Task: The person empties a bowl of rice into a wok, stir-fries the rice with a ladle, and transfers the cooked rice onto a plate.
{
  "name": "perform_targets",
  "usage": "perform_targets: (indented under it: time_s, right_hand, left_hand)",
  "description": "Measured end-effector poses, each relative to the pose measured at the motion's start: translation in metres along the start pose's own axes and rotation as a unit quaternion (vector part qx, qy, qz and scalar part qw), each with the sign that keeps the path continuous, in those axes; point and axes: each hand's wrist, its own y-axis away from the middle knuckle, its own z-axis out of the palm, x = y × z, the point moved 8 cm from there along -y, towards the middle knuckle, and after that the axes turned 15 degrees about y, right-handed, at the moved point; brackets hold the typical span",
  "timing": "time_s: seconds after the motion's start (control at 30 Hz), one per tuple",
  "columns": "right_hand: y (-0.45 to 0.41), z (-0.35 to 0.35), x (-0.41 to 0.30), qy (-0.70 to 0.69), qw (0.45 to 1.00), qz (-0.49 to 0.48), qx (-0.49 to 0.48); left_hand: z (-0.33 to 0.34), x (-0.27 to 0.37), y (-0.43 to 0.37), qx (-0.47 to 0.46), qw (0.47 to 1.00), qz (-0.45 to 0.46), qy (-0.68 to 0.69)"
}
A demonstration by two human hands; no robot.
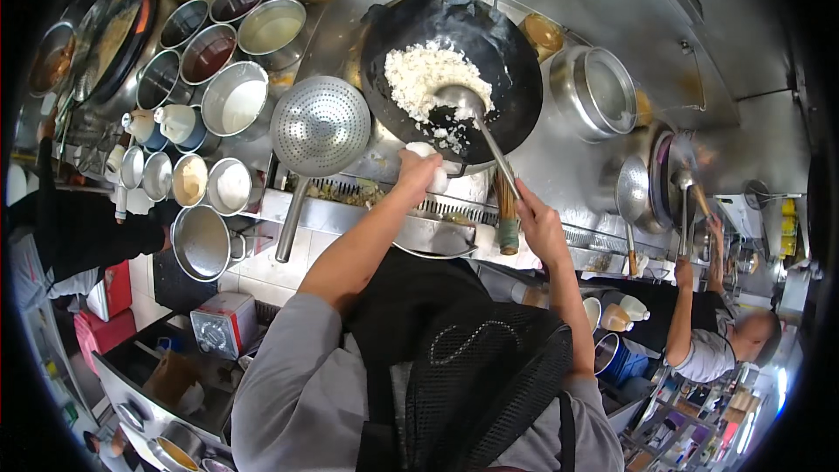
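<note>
My left hand (419, 177) grips the near rim of a large black wok (518, 85) through a folded white cloth (438, 182). In the wok lies a heap of white rice (426, 75), with loose bits scattered toward the near side. My right hand (541, 219) is closed around the handle of a metal wok ladle (495, 144). The ladle's bowl rests in the right side of the rice. Just left of that hand, a bamboo wok brush (508, 223) stands against the stove's front edge.
A perforated strainer (321, 124) lies left of the wok. Beyond it stand several metal pots of sauces and powders, including a white-filled pot (242, 101). Right of the wok are stacked steel pots (596, 95). A co-worker (708, 347) handles another wok at the far right; another person (72, 236) stands left.
</note>
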Motion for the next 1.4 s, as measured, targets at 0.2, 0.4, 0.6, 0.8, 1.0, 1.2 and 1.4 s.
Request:
perform_targets:
  time_s: [0.2,0.4,0.6,0.8,1.0,1.2,1.4]
  right_hand:
    - [-0.016,0.029,0.005,0.074,0.994,-0.003,0.082]
    - [-0.039,0.007,0.012,-0.052,0.978,-0.119,0.162]
    - [-0.055,0.047,0.017,0.035,0.993,0.002,0.112]
    - [-0.055,0.007,-0.019,-0.101,0.990,-0.003,0.099]
    - [-0.066,0.053,-0.001,0.033,0.999,0.005,0.012]
    - [-0.032,0.008,-0.040,-0.065,0.993,-0.031,0.093]
    - [-0.032,0.044,-0.010,-0.007,0.993,-0.104,0.055]
  left_hand:
    - [-0.014,0.000,-0.006,0.047,0.996,0.073,-0.005]
    - [-0.005,0.008,0.005,0.037,0.995,0.050,-0.075]
    - [0.010,0.022,0.020,0.051,0.994,0.056,-0.074]
    - [0.009,0.030,0.024,0.050,0.993,0.068,-0.085]
    - [0.019,0.031,0.026,0.017,0.995,-0.001,-0.097]
    - [0.012,0.032,0.025,0.049,0.992,0.047,-0.103]
    - [0.012,0.032,0.027,0.080,0.987,0.046,-0.129]
